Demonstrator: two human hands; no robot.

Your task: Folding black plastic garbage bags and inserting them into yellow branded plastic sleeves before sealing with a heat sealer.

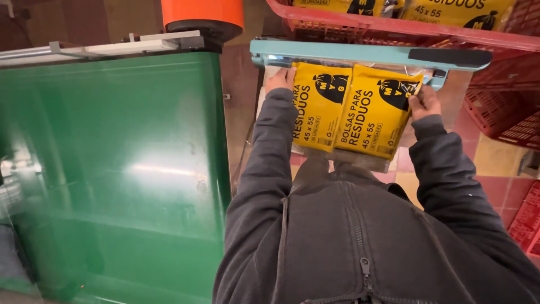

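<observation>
Head view: left hand (280, 79) grips the left edge of the yellow packs (349, 110); right hand (424, 102) grips their right edge; the two packs lie side by side under the teal sealer bar (349, 55). Green bin (112, 169) stands just left; red crate (394, 25) above.

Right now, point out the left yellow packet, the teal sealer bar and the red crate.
left yellow packet (319, 107): head view, middle of its printed front.
teal sealer bar (337, 54): head view, bare top face of the bar.
red crate (394, 27): head view, its front rim.
</observation>
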